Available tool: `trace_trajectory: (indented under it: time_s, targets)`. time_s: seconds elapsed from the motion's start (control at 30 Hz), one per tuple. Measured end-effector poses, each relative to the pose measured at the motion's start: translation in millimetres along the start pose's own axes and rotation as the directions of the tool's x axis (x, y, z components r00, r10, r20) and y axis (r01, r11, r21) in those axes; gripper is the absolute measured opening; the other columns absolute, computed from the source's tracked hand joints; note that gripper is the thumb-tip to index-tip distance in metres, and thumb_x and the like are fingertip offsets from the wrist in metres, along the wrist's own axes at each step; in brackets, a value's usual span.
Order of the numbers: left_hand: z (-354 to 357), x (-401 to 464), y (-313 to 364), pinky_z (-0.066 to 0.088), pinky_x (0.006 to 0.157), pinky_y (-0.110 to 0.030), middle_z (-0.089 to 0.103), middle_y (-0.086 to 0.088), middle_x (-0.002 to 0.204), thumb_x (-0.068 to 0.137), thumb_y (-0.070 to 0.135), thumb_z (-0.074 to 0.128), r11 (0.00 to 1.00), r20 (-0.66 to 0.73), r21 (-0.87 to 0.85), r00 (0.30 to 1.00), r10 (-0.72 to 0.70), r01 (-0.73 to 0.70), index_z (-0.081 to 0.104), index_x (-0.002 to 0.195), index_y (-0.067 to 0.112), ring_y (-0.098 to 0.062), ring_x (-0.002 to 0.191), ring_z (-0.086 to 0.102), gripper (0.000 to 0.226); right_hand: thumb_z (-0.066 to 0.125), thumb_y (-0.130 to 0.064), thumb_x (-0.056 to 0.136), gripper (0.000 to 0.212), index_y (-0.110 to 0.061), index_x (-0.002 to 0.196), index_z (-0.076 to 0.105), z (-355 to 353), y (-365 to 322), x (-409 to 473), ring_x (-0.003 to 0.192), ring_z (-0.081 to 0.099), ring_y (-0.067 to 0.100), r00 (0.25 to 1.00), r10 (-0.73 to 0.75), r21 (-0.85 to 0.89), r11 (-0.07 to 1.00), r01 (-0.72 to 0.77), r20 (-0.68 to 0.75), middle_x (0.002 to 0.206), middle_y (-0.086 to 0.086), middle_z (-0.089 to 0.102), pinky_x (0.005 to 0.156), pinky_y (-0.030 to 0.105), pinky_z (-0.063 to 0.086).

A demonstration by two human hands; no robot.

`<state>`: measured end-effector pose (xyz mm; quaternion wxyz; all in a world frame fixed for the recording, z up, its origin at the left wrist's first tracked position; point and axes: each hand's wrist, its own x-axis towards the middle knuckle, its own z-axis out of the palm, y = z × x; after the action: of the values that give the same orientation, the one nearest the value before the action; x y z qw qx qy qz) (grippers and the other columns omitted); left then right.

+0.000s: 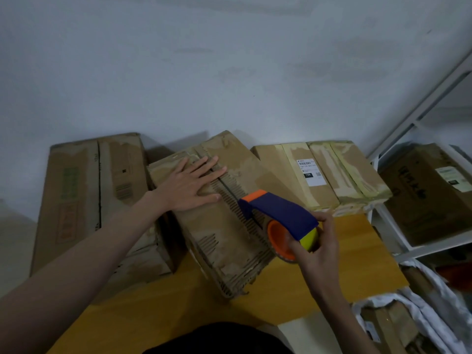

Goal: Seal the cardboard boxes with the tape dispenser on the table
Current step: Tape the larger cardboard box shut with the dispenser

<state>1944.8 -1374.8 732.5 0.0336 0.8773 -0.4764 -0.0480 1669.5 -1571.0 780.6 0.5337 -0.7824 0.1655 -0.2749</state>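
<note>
Your left hand (pixel 190 185) lies flat with fingers spread on the worn middle cardboard box (pixel 224 226), which sits angled on the yellow table (pixel 352 251). Your right hand (pixel 315 247) grips the blue-and-orange tape dispenser (pixel 278 218), its front end touching the box's centre seam. Two more boxes stand against the pale wall (pixel 229 60): one left (pixel 84 190), one right (pixel 324 172). A white shelf rack (pixel 398 233) holds another box.

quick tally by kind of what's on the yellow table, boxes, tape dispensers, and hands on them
Cardboard boxes: 3, the large box at left, the worn box in the middle, the labelled box at right
Tape dispensers: 1, the tape dispenser
Hands: 2, left hand, right hand
Total: 6
</note>
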Motion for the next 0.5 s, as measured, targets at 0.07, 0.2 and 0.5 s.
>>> trace_trajectory:
  time_s: [0.07,0.2,0.5]
  targets:
    - [0.9,0.6,-0.5,-0.008,0.124,-0.049,-0.016,0.013,0.166,0.087,0.086,0.008,1.0,0.0,-0.002,1.0,0.004,-0.004,-0.015,0.152,0.053,-0.014,0.153,-0.013,0.076,0.069,-0.052,0.072,0.053,-0.021,0.111,0.049,0.0,-1.8,0.4,0.089,0.059,0.0,1.0,0.01,-0.016,1.0,-0.009,0.016,0.099,-0.027,0.06,0.066,0.009,0.043]
    - [1.4,0.7,-1.2,-0.009,0.123,-0.049,-0.017,0.014,0.165,0.086,0.087,0.006,1.0,0.012,-0.005,1.0,0.006,-0.006,-0.012,0.153,0.053,-0.014,0.153,-0.014,0.077,0.067,-0.053,0.071,0.053,-0.023,0.11,0.047,1.1,-4.0,0.1,0.086,0.057,-0.004,0.997,0.019,-0.092,0.996,-0.012,0.079,0.097,-0.031,0.058,0.066,0.007,0.042]
    - [-0.9,-4.1,11.4,-0.009,0.125,-0.047,-0.018,0.014,0.165,0.093,0.078,0.007,0.992,0.045,-0.039,0.991,0.122,-0.121,-0.012,0.158,0.031,-0.006,0.15,-0.022,0.083,0.072,-0.057,0.075,0.051,-0.037,0.112,0.043,2.4,-9.6,1.5,0.089,0.065,0.004,0.977,0.041,-0.2,0.98,0.002,0.209,0.103,-0.023,0.062,0.065,0.013,0.048]
